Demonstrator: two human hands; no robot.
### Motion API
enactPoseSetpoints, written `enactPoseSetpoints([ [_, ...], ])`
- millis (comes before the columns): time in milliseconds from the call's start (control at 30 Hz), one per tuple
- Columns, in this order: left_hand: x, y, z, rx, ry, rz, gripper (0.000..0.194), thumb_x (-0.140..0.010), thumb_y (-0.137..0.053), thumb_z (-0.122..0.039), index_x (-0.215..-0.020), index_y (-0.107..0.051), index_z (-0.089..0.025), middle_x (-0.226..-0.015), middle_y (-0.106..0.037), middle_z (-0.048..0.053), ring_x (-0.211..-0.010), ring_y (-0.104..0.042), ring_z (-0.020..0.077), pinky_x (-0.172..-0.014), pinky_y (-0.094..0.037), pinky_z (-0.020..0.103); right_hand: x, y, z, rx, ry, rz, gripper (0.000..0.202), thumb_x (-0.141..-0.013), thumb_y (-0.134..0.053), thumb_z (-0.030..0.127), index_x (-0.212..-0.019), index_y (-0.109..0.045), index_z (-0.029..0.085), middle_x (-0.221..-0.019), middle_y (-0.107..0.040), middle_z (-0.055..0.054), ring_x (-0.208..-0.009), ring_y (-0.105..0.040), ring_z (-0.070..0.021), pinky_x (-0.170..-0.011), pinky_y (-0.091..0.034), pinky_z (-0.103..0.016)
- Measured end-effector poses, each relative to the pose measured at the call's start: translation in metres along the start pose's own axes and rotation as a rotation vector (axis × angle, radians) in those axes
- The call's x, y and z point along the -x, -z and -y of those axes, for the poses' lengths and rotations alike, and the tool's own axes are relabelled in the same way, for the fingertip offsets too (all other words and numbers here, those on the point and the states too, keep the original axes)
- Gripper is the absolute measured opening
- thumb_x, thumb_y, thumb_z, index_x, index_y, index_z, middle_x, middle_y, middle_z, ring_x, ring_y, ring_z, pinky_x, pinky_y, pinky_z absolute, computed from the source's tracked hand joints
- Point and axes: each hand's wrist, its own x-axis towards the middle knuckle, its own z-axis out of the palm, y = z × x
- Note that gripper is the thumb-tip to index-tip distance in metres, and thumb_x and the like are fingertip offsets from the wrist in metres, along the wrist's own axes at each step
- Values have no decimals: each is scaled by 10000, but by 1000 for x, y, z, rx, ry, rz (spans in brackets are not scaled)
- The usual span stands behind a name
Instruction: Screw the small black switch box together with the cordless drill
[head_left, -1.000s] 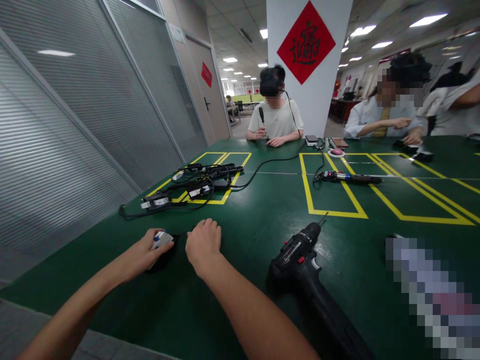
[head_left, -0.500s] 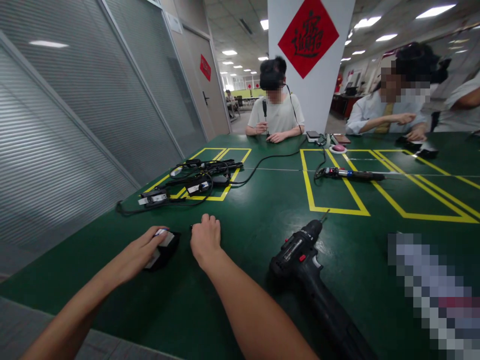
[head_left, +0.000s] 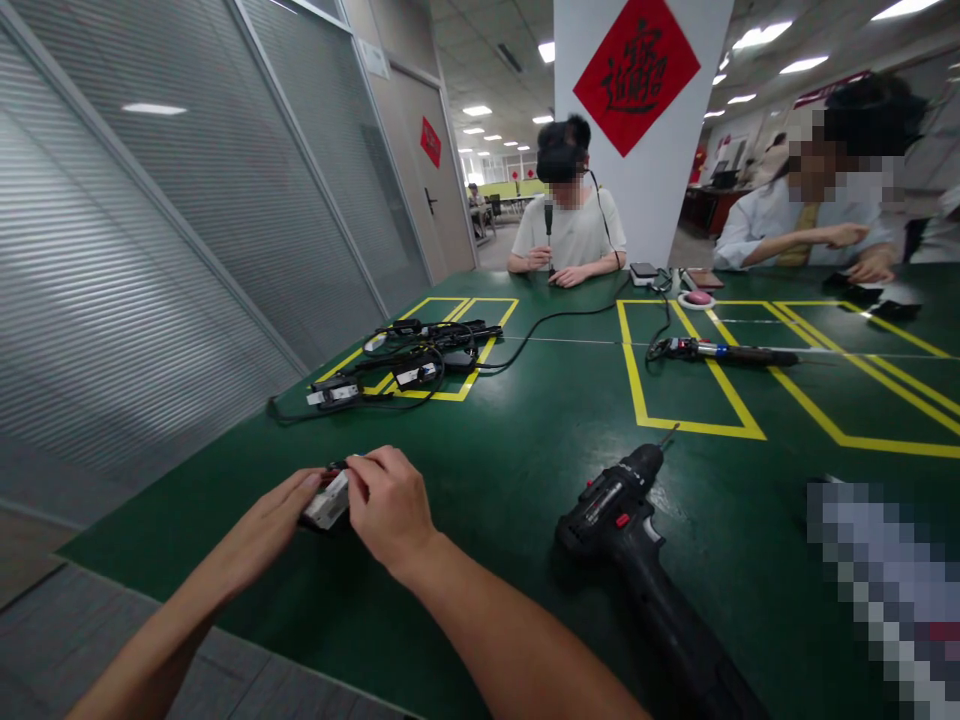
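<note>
A small black device with a whitish face (head_left: 328, 506) rests on the green table between my hands. My left hand (head_left: 281, 510) grips it from the left, its thumb along the top edge. Against the device's upper right side is my right hand (head_left: 390, 500), with fingers pinched together; whatever they hold is hidden or too small to name. To the right of my right forearm lies a black cordless drill (head_left: 607, 510), its bit pointing away from me.
Black devices with tangled cables (head_left: 420, 365) lie at the far left of the green table (head_left: 510, 470). A long tool (head_left: 735, 352) lies across yellow tape lines. A pixelated object is at the right. Two people sit across the table.
My right hand has moved left, from the bare table to the device in my left hand. The view has swung slightly left, so the drill and far objects appear further right.
</note>
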Motion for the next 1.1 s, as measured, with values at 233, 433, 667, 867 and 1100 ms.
enactPoseSetpoints([
  [233, 8, -1, -4, 32, 57, -113, 649, -862, -406, -636, -1202, -633, -132, -1264, -642, 112, -1166, -581, 290, -1064, -397, 371, 6, -28, 5, -7, 23, 3, 310, -989, -385, 278, -1175, -621, 201, -1095, -619, -54, -931, -627, -149, -848, -520, -245],
  [433, 6, -1, -10, -19, 160, -141, 705, -817, -444, -703, -1157, -669, -129, -1198, -681, 114, -1139, -597, 307, -1001, -422, 346, 5, -34, -4, 6, 61, -76, 281, -980, -406, 253, -1095, -656, 194, -1037, -630, -49, -905, -625, -153, -827, -523, -250],
  [667, 5, 1, -15, -99, 167, -101, 659, -790, -519, -687, -1152, -656, -153, -1191, -685, 88, -1161, -572, 304, -934, -420, 302, 3, -30, -7, 14, 49, -42, 269, -981, -420, 252, -1097, -658, 208, -1035, -643, -50, -928, -620, -154, -846, -513, -262],
  [867, 5, 5, -11, -75, 203, -98, 604, -765, -558, -686, -1099, -683, -199, -1149, -703, 57, -1127, -591, 296, -935, -404, 308, 3, -33, -6, 18, 78, -7, 260, -964, -426, 203, -1091, -652, 203, -1046, -648, -51, -962, -611, -163, -877, -501, -262],
  [1100, 3, 8, -9, 33, 244, -90, 607, -706, -641, -667, -1086, -696, -196, -1172, -690, 67, -1131, -583, 288, -951, -425, 309, 5, -31, -7, 36, 118, -22, 275, -941, -431, 172, -1107, -650, 175, -1072, -645, -62, -982, -598, -181, -911, -483, -273],
])
